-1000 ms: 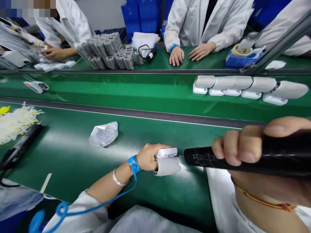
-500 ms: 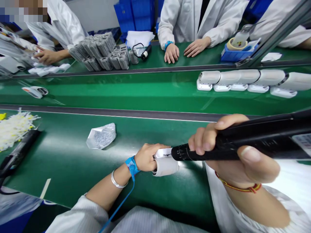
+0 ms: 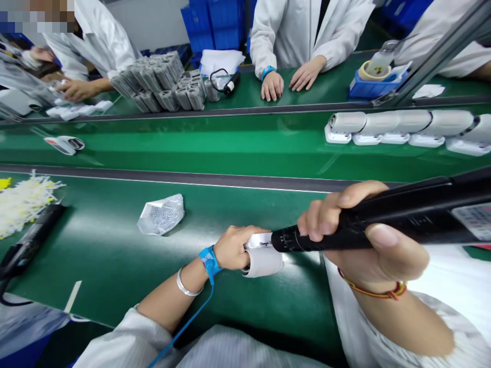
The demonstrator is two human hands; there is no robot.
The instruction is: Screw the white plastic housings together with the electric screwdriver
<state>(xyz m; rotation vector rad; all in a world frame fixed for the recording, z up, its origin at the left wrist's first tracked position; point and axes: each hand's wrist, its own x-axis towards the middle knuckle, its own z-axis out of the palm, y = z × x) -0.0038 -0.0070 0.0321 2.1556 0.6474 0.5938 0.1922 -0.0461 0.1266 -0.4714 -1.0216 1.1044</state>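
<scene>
My left hand (image 3: 232,248) grips a small white plastic device (image 3: 264,258) resting on the green table (image 3: 107,255) in front of me. A blue wrist strap and a silver bangle sit on that wrist. My right hand (image 3: 356,235) is closed around a long black electric screwdriver (image 3: 383,222), held nearly level. Its tip is pressed against the top right of the white device.
A clear bag of small screws (image 3: 161,214) lies left of my hands. White plastic bits (image 3: 23,199) and a second black tool (image 3: 26,240) lie at far left. A row of white devices (image 3: 402,128) rides the conveyor belt (image 3: 230,143). Co-workers' hands (image 3: 289,79) rest opposite, beside stacked grey parts (image 3: 164,79).
My right hand brought the screwdriver leftward until its tip met the white device. The row of white devices on the belt drifted right. My left hand kept its grip.
</scene>
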